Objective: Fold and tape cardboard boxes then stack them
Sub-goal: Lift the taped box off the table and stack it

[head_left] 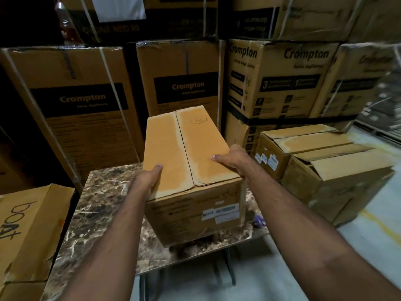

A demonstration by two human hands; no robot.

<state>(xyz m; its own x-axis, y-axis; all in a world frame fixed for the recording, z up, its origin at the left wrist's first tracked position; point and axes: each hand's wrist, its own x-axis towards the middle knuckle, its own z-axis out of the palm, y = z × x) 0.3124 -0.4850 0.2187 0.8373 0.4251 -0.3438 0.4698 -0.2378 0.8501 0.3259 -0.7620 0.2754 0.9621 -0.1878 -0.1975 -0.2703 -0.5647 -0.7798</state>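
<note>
While a brown box with "boAt" written on it (26,231) sits at the far left, a marble table (95,205) stands next to it. On the table is the cardboard box (191,170), with its top flaps folded shut. The left hand (147,179) grips the box's near left edge, thumb lying on top and fingers hidden down the side. The right hand (232,157) grips the right edge the same way, thumb on the right flap. To the right, two more boxes (321,161) sit on the floor. Behind everything, big Crompton boxes (280,77) are piled high.
</note>
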